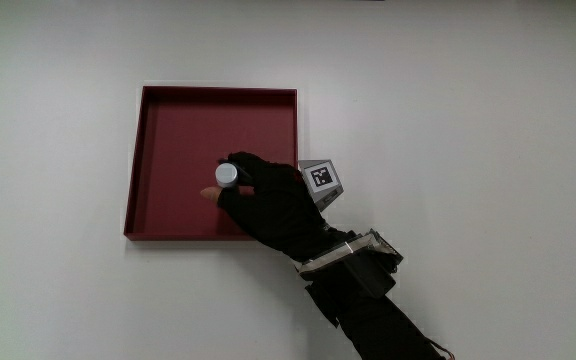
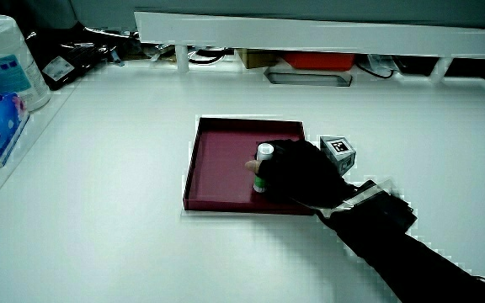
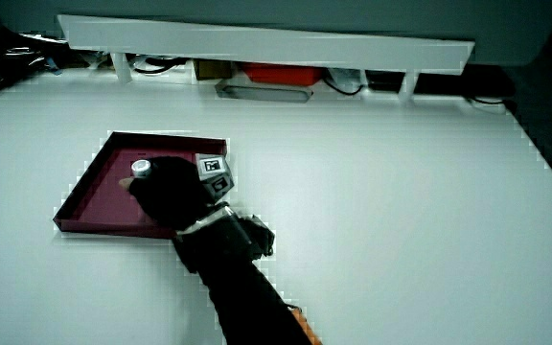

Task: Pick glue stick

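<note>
Grasping step, by the look of it: glue stick (image 1: 226,175) upright in the red tray (image 1: 168,130), toward its edge nearer the person. Hand (image 1: 273,200) over that part of the tray, fingers curled around the stick below its white cap, pinching it. Next, probably a straight lift clear of the tray's rim.

White table (image 1: 468,100), dark red tray (image 1: 158,130) flat on it.
</note>
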Available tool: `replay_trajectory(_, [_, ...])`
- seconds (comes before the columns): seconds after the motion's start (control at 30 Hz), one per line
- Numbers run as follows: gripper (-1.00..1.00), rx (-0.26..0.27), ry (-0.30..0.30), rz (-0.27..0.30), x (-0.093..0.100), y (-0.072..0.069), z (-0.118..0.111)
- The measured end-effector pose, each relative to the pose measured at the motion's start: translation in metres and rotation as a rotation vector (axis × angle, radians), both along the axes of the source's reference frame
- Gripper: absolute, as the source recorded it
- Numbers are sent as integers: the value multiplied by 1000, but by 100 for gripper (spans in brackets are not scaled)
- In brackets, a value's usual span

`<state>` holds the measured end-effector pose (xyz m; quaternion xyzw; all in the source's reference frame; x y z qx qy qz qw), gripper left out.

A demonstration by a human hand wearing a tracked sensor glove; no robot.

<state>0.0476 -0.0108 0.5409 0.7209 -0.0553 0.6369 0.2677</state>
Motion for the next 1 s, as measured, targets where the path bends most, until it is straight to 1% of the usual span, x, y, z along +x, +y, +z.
replay_trajectory(0.03, [89, 17, -25, 5, 0, 0, 0])
replay_trajectory(0.1, [96, 8, -3, 10, 1, 1, -2])
replay_trajectory(0.13, [100, 24, -25, 9, 1, 1, -2])
replay_trajectory(0.2, [100, 25, -15, 3, 1, 0, -5])
replay_trajectory(0.23, [100, 35, -28, 3, 1, 0, -6])
replay_trajectory(0.27, [100, 52, -7, -4, 2, -1, -6])
replay_trajectory(0.3, [100, 42, -15, -7, 2, -1, -10])
replay_trajectory(0.33, [100, 50, -27, -7, 2, -1, -14])
replay_trajectory(0.37, [100, 65, -22, -13, 3, -2, -16])
replay_trajectory(0.4, [100, 55, -20, -18, 4, -3, -22])
replay_trajectory(0.47, [100, 87, -32, -30, 7, -4, -31])
replay_trajectory(0.5, [100, 86, -50, -29, 8, -5, -36])
replay_trajectory(0.53, [100, 103, -51, -34, 10, -6, -41])
replay_trajectory(0.57, [100, 100, -82, -37, 12, -7, -46])
replay_trajectory(0.6, [100, 106, -86, -41, 15, -8, -51])
replay_trajectory(0.67, [100, 93, -157, -32, 21, -9, -62])
replay_trajectory(0.7, [100, 95, -169, -27, 25, -10, -69])
replay_trajectory(0.77, [100, 123, -179, -15, 33, -12, -80])
replay_trajectory(0.8, [100, 133, -152, -18, 37, -14, -86])
replay_trajectory(0.83, [100, 135, -139, -21, 41, -15, -91])
replay_trajectory(0.87, [100, 143, -146, -15, 45, -16, -95])
replay_trajectory(0.93, [100, 152, -139, -10, 53, -17, -104])
replay_trajectory(1.0, [100, 178, -82, -8, 62, -18, -111])
